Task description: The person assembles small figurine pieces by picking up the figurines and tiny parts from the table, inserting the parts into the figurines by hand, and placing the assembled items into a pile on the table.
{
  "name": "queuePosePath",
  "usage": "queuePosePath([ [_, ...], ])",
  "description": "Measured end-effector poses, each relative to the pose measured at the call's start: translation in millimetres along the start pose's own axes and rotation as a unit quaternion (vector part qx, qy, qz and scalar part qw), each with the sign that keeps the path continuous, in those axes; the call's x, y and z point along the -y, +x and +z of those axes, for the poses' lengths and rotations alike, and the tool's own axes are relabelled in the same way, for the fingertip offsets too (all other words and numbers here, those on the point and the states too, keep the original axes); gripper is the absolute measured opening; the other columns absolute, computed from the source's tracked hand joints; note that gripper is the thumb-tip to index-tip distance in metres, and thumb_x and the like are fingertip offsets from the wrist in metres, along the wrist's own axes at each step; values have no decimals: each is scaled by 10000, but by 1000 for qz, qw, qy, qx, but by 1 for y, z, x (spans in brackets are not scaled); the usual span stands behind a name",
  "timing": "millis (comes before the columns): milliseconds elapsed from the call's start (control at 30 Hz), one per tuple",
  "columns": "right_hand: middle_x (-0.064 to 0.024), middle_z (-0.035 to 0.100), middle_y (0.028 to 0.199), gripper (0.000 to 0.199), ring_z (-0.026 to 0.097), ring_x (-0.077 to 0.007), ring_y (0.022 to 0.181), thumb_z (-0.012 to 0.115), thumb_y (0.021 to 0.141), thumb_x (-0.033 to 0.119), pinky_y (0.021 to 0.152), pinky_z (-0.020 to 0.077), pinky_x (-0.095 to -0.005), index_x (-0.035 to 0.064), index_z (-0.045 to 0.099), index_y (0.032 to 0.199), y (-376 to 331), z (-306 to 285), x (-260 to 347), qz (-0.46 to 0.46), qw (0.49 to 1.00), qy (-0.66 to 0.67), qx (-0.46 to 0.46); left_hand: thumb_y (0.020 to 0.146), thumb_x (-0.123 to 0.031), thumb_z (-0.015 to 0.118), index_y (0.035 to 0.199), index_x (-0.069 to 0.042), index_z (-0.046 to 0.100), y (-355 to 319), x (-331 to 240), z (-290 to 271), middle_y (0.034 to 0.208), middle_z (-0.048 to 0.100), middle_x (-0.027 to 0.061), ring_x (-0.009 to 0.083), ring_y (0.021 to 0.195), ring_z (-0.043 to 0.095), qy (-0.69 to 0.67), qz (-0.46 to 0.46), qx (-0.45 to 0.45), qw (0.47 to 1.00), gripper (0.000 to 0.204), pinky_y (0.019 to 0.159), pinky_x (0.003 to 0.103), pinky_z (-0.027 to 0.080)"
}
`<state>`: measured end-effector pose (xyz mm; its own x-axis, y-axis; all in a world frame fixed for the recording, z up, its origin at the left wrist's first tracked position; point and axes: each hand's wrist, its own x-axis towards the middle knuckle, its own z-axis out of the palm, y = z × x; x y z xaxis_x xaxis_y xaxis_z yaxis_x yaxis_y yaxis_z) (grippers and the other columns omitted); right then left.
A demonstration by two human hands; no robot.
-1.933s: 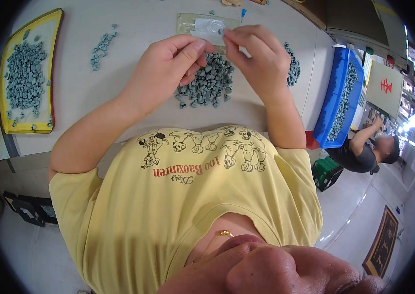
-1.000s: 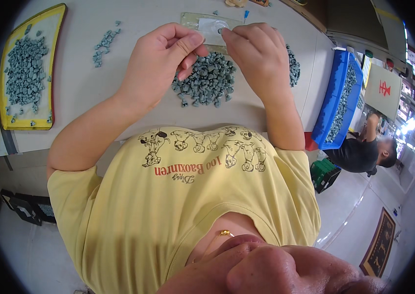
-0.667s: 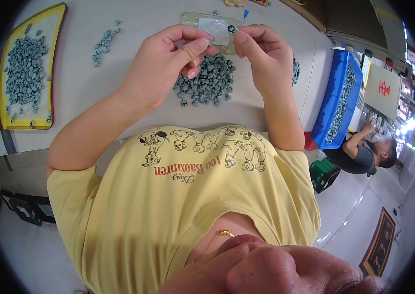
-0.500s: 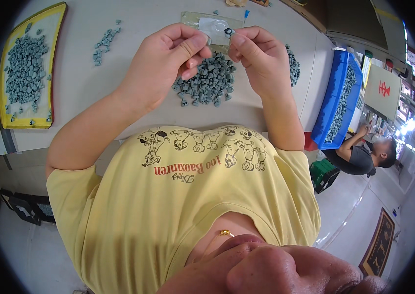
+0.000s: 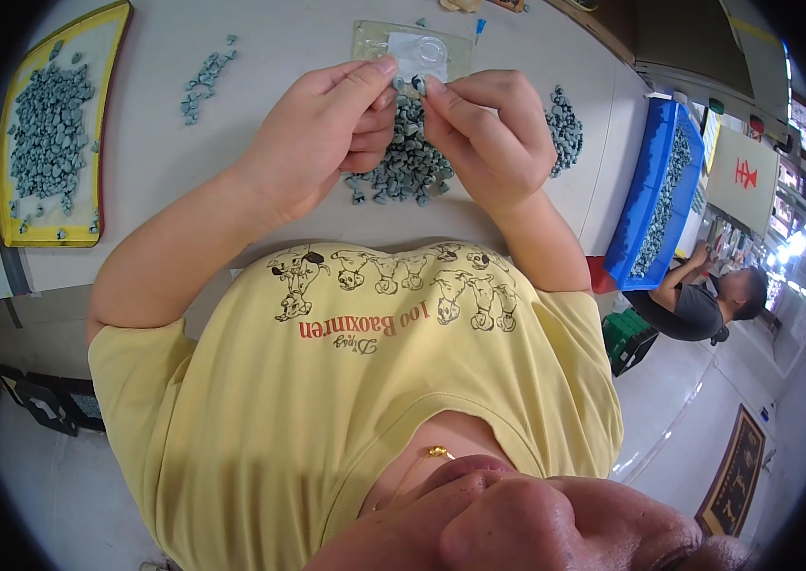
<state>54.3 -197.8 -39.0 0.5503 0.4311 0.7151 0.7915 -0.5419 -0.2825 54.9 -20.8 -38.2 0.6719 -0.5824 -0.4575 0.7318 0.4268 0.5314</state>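
Note:
My left hand (image 5: 327, 138) is closed, with thumb and forefinger pinched on a small grey-green piece (image 5: 399, 85). Facing it, my right hand (image 5: 493, 133) pinches another small piece (image 5: 418, 84), dark on one side. The two pieces sit very close together; whether they touch I cannot tell. Below the fingertips lies a heap of grey-green pieces (image 5: 408, 176), partly covered by both hands. Just beyond them a clear flat plastic pad (image 5: 372, 41) rests on the table, bearing a white paper and a round clear item (image 5: 430, 48).
A yellow-rimmed tray (image 5: 53, 244) of similar pieces stands at left, with a loose row of pieces (image 5: 201, 88) beside it. Another small heap (image 5: 565, 133) lies right of my right hand. Farther right are a blue bin (image 5: 629, 224) and a person in dark clothing (image 5: 688, 309).
Both hands have come closer together, and the right has moved left and slightly nearer. The piece in my right fingers now sits beside the one in my left.

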Motion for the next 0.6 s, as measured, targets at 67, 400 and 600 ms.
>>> queuePosePath([
  [67, -50, 571, 716, 249, 538, -181, 614, 723, 565, -53, 522, 429, -265, 6, 644, 794, 1, -1, 1, -26, 999, -20, 12, 922, -280, 452, 695, -86, 399, -1, -1, 1, 581, 287, -55, 55, 493, 253, 8, -9, -2, 1000, 303, 428, 203, 221],
  [400, -57, 570, 729, 239, 535, -189, 617, 734, 547, -38, 511, 427, -271, 0, 637, 762, 0, 4, 3, -68, 996, -48, 19, 919, -290, 469, 685, -89, 410, -4, 2, 0, 580, 310, -54, 51, 491, 255, 27, 3, -13, 1000, 314, 431, 203, 233],
  [600, -75, 566, 745, 246, 532, -200, 616, 729, 535, -55, 503, 437, -270, -17, 628, 756, 0, 12, 7, -85, 996, -27, 1, 921, -287, 475, 700, -75, 458, -10, 8, 2, 583, 358, -54, 36, 502, 287, 66, 70, -37, 995, 306, 446, 192, 262],
])
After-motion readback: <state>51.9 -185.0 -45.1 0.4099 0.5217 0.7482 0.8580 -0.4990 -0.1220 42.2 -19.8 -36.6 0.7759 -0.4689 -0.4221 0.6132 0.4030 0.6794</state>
